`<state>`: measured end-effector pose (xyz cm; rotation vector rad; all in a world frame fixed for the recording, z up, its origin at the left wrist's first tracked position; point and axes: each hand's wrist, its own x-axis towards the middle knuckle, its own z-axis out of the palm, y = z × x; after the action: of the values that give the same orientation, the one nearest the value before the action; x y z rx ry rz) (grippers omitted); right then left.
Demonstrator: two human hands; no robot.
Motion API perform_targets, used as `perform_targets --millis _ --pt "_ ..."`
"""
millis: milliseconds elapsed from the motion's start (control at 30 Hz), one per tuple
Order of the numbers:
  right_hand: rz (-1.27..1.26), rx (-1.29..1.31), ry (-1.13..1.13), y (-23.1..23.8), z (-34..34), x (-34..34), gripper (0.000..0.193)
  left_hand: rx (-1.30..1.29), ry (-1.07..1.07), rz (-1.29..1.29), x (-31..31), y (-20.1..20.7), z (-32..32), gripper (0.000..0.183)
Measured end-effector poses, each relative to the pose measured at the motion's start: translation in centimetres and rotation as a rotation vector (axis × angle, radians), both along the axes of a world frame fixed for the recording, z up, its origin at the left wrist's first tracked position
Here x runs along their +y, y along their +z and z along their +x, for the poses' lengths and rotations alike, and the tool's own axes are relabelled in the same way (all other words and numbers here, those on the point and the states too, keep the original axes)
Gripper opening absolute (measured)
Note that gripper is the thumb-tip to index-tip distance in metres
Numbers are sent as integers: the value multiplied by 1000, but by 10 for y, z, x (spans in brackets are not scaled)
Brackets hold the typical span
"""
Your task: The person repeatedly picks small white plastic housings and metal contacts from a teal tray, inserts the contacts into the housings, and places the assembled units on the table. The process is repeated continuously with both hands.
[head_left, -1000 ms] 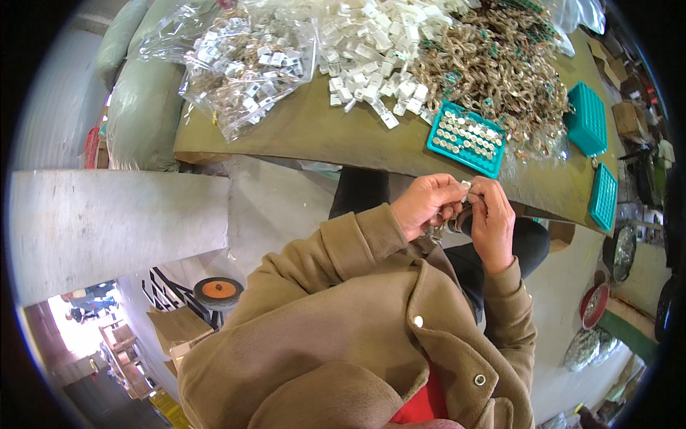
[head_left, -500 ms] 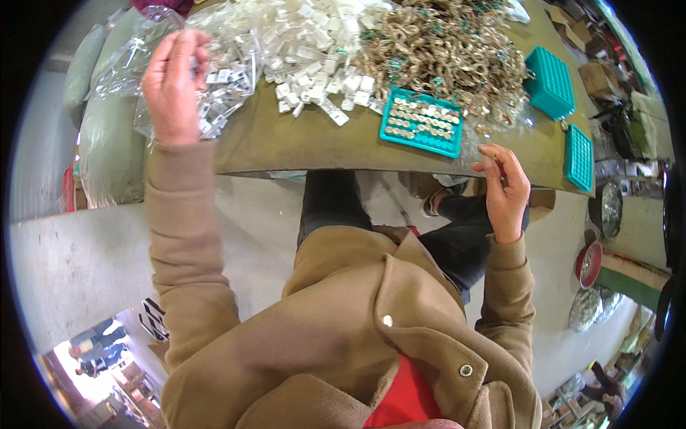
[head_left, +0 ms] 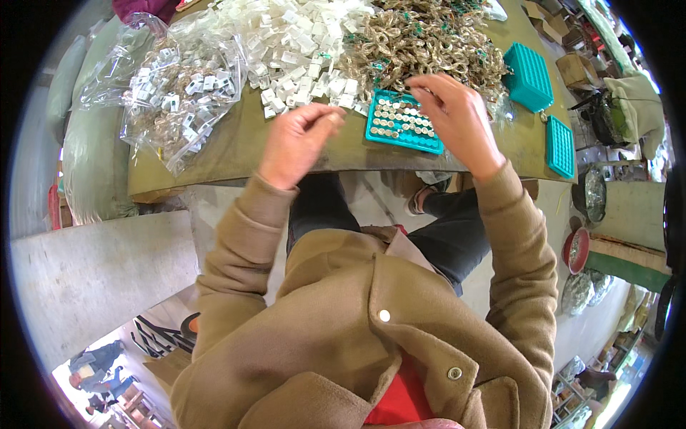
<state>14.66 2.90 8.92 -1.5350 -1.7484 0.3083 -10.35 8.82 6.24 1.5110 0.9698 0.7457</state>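
My left hand [head_left: 299, 145] is above the table's near edge, in front of the white pieces. Its thumb and fingers are drawn together; whatever lies between them is too small to make out. My right hand [head_left: 463, 123] reaches over the right end of a turquoise tray [head_left: 404, 144], thumb and fingertips apart, with nothing visible between them. Rows of small round gold-toned pieces [head_left: 396, 114] lie in the tray; my right hand hides part of them. Behind the tray spreads a heap of gold-toned, bracelet-like pieces [head_left: 421, 43] with green bits.
White plastic tag-like pieces [head_left: 300, 50] are piled mid-table. To the left lies a clear bag [head_left: 182, 100] of white-tagged pieces. Stacked turquoise trays [head_left: 529, 77] and a single tray [head_left: 560, 146] are at the right. Pale sacks [head_left: 100, 154] stand beside the table's left edge.
My left hand has come right and nearer from above the clear bag. My right hand has moved left and forward, from beside the tray to above it.
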Motion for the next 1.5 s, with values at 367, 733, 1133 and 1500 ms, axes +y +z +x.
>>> perform_targets --millis 367,733,1133,1500 --pt "40 -467 -60 -23 -26 88 15 -167 -32 -271 -29 -48 8 22" --pt "-181 448 61 6 -35 78 18 -527 184 -103 -10 -14 6 30" --pt "212 0 -56 -9 -98 13 18 -502 120 -364 -20 -23 20 14" --pt "-234 964 -67 -32 -82 -13 8 -579 151 -343 -39 -25 33 5"
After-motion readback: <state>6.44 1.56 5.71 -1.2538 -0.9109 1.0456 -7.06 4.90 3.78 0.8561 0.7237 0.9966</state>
